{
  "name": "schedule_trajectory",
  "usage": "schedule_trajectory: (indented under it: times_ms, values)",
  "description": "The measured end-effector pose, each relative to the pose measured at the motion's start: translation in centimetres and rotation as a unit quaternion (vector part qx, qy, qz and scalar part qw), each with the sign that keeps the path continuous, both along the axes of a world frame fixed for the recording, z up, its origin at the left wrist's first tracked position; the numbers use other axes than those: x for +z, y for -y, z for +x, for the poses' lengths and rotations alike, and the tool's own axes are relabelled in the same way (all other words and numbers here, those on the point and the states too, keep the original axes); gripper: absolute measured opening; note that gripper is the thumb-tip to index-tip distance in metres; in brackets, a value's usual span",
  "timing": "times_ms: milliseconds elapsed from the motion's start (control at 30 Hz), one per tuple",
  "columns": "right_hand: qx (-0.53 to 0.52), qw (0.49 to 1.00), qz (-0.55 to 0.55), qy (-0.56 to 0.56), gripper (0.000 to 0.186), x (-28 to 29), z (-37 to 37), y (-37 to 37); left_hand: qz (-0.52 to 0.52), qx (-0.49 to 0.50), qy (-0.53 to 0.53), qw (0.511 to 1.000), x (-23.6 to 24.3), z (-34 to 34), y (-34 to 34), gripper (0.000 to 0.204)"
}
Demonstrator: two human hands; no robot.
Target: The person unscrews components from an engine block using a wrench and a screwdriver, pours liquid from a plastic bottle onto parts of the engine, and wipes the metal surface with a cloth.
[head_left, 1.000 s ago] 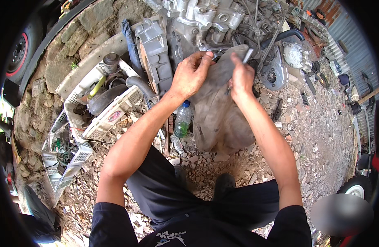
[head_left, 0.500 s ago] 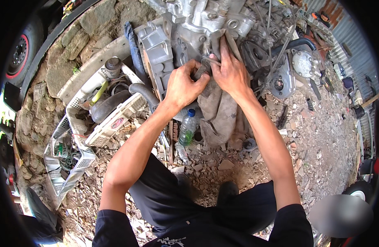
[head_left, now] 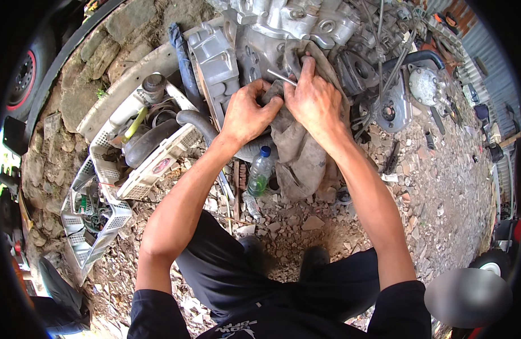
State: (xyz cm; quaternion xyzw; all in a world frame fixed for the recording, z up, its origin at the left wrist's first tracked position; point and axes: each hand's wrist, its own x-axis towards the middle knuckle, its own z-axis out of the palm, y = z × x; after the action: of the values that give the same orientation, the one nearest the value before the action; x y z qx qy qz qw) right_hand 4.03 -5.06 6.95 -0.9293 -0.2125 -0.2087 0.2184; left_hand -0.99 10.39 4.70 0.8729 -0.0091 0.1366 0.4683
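My left hand (head_left: 248, 116) is closed, thumb and fingers pinching a fold of a stained grey-brown rag (head_left: 299, 161). Beside it, my right hand (head_left: 314, 104) lies over the upper part of the same rag, its index finger stretched forward and its other fingers curled. A thin silver metal rod (head_left: 280, 77) sticks out from under the right hand and slants towards the upper left. Its other end is hidden by the fingers and cloth. Just beyond both hands stands a large grey metal engine casing (head_left: 260, 48). The rag hangs from the hands towards the ground.
A plastic bottle (head_left: 259, 175) with a blue cap stands below my left hand. White plastic crates (head_left: 158, 169) with hoses and parts lie at left, near a stone wall (head_left: 51, 152). Metal engine parts (head_left: 393, 110) lie at right on rubble. A person's leg (head_left: 59, 288) shows at lower left.
The metal rod between my hands has swung, and more of its length shows, pointing to the upper left. My right hand has turned slightly; my left keeps its pinch on the rag.
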Motion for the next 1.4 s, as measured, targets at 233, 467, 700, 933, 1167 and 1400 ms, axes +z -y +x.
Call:
schedule_trajectory:
  times_ms: [233,467,700,933,1167,1400]
  values:
    - [0.058,0.998,-0.007,-0.038,0.041,1.7,0.9,1.6,-0.018,-0.006,0.005,1.000,-0.4,-0.2,-0.3,0.035]
    - [0.054,0.997,-0.057,0.001,0.043,0.6,-0.7,2.3,0.022,-0.018,-0.010,1.000,-0.3,-0.9,0.0,0.034]
    - [-0.058,0.990,-0.021,-0.128,0.044,0.5,-0.7,5.7,0.057,-0.079,0.010,0.995,0.9,-1.9,2.0,0.027]
    - [-0.071,0.962,0.242,-0.107,0.038,-0.8,1.0,6.3,0.011,-0.063,0.063,0.996,2.2,-2.4,3.5,0.026]
    - [-0.050,0.995,0.068,-0.045,0.035,-2.5,2.1,4.5,0.020,-0.038,0.048,0.998,2.5,-2.2,2.9,0.023]
    - [0.000,0.999,0.024,0.045,0.035,-3.5,2.1,3.9,0.024,-0.047,0.028,0.998,1.4,-1.8,0.8,0.023]
